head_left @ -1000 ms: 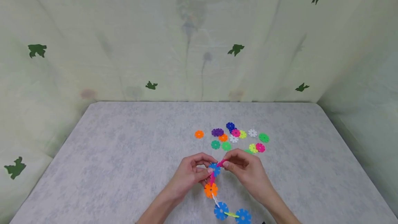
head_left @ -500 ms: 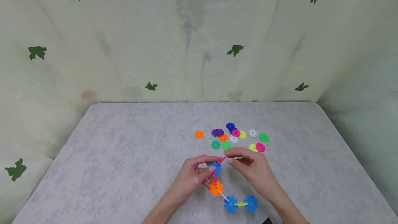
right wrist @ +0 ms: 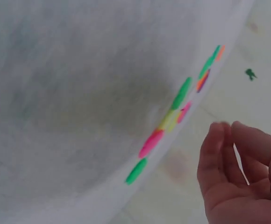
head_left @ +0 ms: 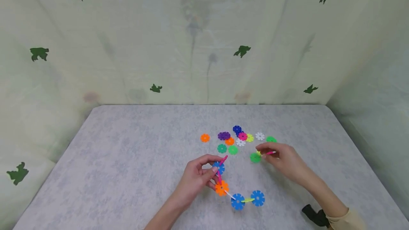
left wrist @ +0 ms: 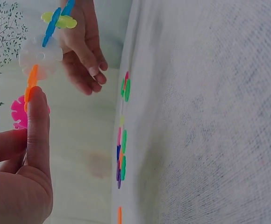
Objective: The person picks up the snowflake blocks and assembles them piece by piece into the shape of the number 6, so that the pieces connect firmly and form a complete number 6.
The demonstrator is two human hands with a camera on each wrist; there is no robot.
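Observation:
My left hand [head_left: 198, 175] pinches a blue snowflake disc [head_left: 219, 168] between thumb and fingers. A pink disc [head_left: 224, 159] stands edge-on at its top. Below hangs a linked chain: another pink disc [head_left: 219, 177], an orange disc [head_left: 222, 188], a white disc [left wrist: 41, 56], then a second blue disc [head_left: 238, 202], a yellow disc [head_left: 247, 200] and a last blue disc [head_left: 257, 198]. My right hand [head_left: 282, 157] hovers over loose discs on the right, thumb and fingertips near each other with nothing between them. It partly covers a yellow disc and a pink disc [right wrist: 151, 143].
Loose discs lie mid-table, among them a green one [head_left: 255, 158], a purple one [head_left: 224, 136], an orange one [head_left: 205, 138] and a white one [head_left: 260, 136]. The grey table [head_left: 127, 159] meets a patterned curtain [head_left: 179, 45] behind. A black device [head_left: 314, 215] is at my right wrist.
My right hand has let go of the upper pink disc and moved right, over the loose discs. My left hand keeps its hold; the chain's lower end has swung right and up.

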